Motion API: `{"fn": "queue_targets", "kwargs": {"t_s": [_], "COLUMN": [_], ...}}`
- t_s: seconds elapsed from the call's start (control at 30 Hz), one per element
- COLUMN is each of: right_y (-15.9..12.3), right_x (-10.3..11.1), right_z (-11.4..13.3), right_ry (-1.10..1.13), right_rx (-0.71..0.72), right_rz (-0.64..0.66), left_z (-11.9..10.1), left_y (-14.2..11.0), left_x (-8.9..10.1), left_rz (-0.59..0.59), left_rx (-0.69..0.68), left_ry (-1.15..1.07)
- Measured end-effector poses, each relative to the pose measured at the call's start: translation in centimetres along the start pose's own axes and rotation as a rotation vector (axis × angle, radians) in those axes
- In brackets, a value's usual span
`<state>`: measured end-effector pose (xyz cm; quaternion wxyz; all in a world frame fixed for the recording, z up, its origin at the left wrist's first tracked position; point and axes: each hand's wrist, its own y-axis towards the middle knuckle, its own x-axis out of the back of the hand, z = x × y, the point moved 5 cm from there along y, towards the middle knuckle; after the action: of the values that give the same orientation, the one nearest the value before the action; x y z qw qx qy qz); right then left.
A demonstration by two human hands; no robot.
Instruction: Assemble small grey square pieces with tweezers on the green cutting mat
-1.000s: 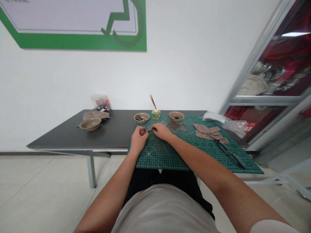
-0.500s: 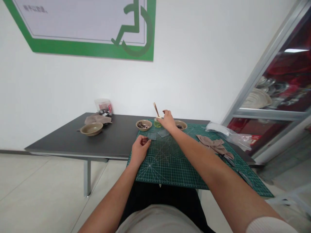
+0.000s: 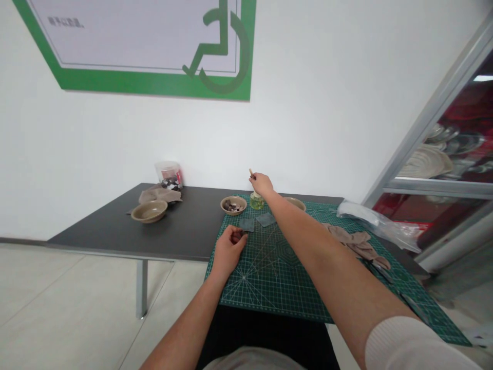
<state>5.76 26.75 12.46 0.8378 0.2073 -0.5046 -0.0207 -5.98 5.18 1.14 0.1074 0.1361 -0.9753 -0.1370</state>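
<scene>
My left hand [image 3: 229, 247] rests on the green cutting mat [image 3: 269, 277] with its fingers curled around a small dark piece. My right hand [image 3: 261, 183] reaches to the far edge of the mat and pinches the thin sticks [image 3: 251, 173] that stand in a small glass bottle of yellow-green liquid [image 3: 256, 201]. Two small grey fabric squares [image 3: 256, 222] lie on the mat between my hands. A tan bowl of dark pieces [image 3: 233, 205] stands just left of the bottle. Another tan bowl [image 3: 297, 204] is partly hidden behind my right forearm.
The dark table [image 3: 181, 226] also bears an empty tan bowl [image 3: 149, 210], a crumpled beige cloth [image 3: 158, 193] and a clear tub [image 3: 170, 174] at the back left. Beige cloth [image 3: 356, 243], scissors [image 3: 385, 275] and a plastic bag [image 3: 375, 220] lie at the right. A glass cabinet [image 3: 450, 154] stands to the right.
My right hand left the spot beside my left hand, reached forward to the bottle and took hold of the sticks. My left hand stayed closed on the mat. The camera tilted.
</scene>
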Motion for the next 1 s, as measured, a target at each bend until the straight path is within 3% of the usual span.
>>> {"fn": "queue_targets", "kwargs": {"t_s": [0.47,0.7,0.83,1.0], "right_y": [0.0,-0.5,-1.2,-4.2], "right_x": [3.1,6.8,10.0,12.4], "right_z": [-0.7,0.1,-0.1,-1.7], "right_ry": [0.019,0.088,0.3,0.812], "right_rx": [0.009,0.059,0.122,0.137], "right_rz": [-0.06,-0.209,-0.336,-0.383], "left_z": [-0.5,-0.2,-0.4,-0.6], "left_y": [0.1,0.2,0.2,0.3], "left_x": [0.3,0.2,0.2,0.4], "left_rz": [-0.034,-0.031,-0.036,-0.059], "left_rx": [0.031,0.048,0.021,0.023], "left_ry": [0.008,-0.076,-0.116,-0.157]}}
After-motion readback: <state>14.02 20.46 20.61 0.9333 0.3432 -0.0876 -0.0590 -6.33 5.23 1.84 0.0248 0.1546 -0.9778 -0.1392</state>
